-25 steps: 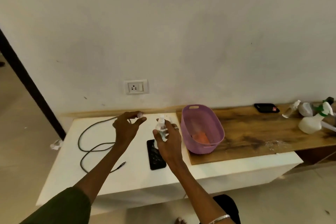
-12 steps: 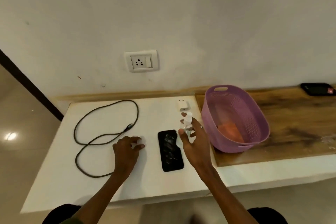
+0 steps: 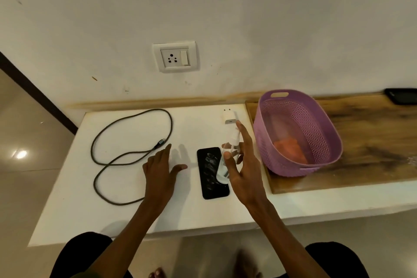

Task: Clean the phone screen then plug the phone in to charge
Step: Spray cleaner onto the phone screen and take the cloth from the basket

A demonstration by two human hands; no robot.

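**Phone under the spray, charger parts waiting**

Black slab phone [image 3: 212, 172] lying face up at centre frame on the white counter [image 3: 74, 216], glass streaked with pale smears or reflections. Small clear plastic spray bottle [image 3: 226, 162] held just above its right edge by the right hand [image 3: 242, 168], thumb and lower fingers wrapped round the body, forefinger stretched toward the nozzle. Left hand [image 3: 159, 170] spread flat on the counter left of the phone, holding nothing.

Risks, as a judgement: too much liquid pooling and running toward the phone's port before charging; a slack grip letting the bottle drop onto the glass; spray drifting to the white wall adapter [image 3: 228, 116] just behind; the left forearm snagging the looped dark braided cable [image 3: 126, 153].

Hard to make out: nozzle direction, hidden behind the fingers; liquid level, unclear through the plastic. Orange cloth [image 3: 291, 150] in the purple perforated plastic basket [image 3: 325, 119], right of centre, partly masked by the wall, probably the wiping cloth. Dark flat object [image 3: 402, 96] cut off at the upper right edge. White wall socket [image 3: 174, 56] above, switch position unreadable.
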